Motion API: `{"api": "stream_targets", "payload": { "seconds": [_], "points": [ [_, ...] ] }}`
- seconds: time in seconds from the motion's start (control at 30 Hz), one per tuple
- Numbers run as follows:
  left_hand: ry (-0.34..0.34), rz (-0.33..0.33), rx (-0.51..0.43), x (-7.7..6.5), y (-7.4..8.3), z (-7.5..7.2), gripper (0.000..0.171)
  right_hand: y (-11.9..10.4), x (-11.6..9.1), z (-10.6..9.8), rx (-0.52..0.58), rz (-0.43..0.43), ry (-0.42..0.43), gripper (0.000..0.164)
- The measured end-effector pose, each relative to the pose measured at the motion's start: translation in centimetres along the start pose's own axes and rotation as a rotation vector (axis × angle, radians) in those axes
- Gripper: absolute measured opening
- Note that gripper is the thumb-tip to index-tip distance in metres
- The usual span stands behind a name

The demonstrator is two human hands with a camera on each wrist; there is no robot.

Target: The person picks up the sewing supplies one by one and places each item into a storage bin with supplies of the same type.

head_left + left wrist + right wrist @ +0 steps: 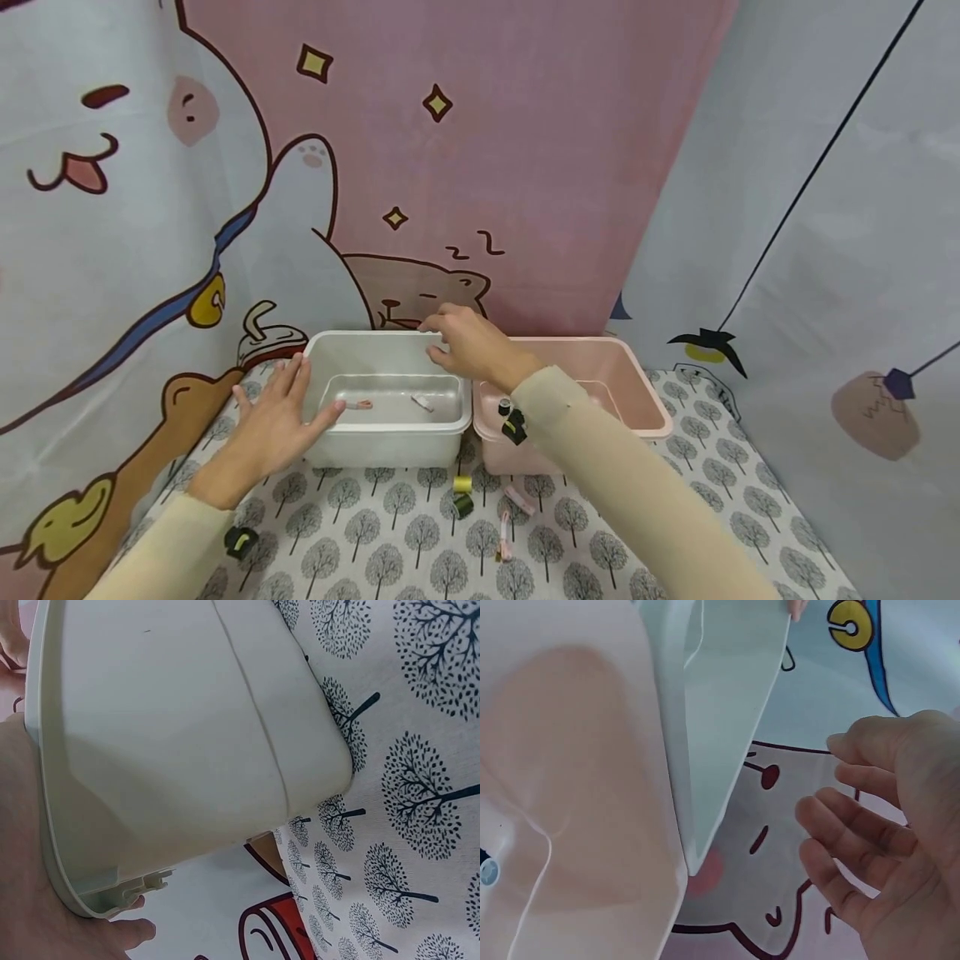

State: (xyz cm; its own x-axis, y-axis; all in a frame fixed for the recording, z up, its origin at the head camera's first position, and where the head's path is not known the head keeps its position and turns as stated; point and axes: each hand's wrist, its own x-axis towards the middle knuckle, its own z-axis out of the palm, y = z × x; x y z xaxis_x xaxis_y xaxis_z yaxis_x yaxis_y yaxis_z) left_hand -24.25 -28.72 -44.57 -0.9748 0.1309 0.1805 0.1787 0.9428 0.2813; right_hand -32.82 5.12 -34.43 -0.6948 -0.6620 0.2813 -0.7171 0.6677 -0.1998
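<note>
My left hand [276, 425] rests on the left end of a white plastic bin [390, 448], fingers spread along the rim and thumb reaching over the front edge. Beyond the bins' back rims, where the white bin meets a pink bin [637, 383], my right hand [480, 346] hovers with loosely bent fingers and nothing in them. Inside the white bin lie a small pinkish piece [360, 405] and a small white piece [422, 403]. A dark thread spool [504, 407] is in the pink bin.
In front of the bins, a yellow spool [462, 483], a dark green spool [462, 505], a pink piece [520, 500] and a pale pink bundle [505, 537] lie on the tree-print cloth [405, 542]. A cartoon-printed curtain [555, 167] hangs right behind the bins.
</note>
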Motion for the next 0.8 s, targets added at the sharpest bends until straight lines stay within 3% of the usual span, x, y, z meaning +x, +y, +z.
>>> {"api": "stream_targets", "payload": {
  "seconds": [0.4,0.67,0.8],
  "points": [
    [-0.013,-0.007,-0.004,-0.1,0.3,-0.2,0.109,-0.7,-5.2,-1.4,0.041,-0.055,0.045,0.032],
    [-0.015,-0.010,-0.013,-0.3,0.1,-0.2,0.113,-1.0,-8.7,-0.8,0.036,-0.202,0.194,0.024],
    [-0.012,-0.009,-0.017,-0.1,0.2,-0.1,0.112,-1.3,-10.7,-0.2,0.069,-0.204,0.215,0.021]
  ]
}}
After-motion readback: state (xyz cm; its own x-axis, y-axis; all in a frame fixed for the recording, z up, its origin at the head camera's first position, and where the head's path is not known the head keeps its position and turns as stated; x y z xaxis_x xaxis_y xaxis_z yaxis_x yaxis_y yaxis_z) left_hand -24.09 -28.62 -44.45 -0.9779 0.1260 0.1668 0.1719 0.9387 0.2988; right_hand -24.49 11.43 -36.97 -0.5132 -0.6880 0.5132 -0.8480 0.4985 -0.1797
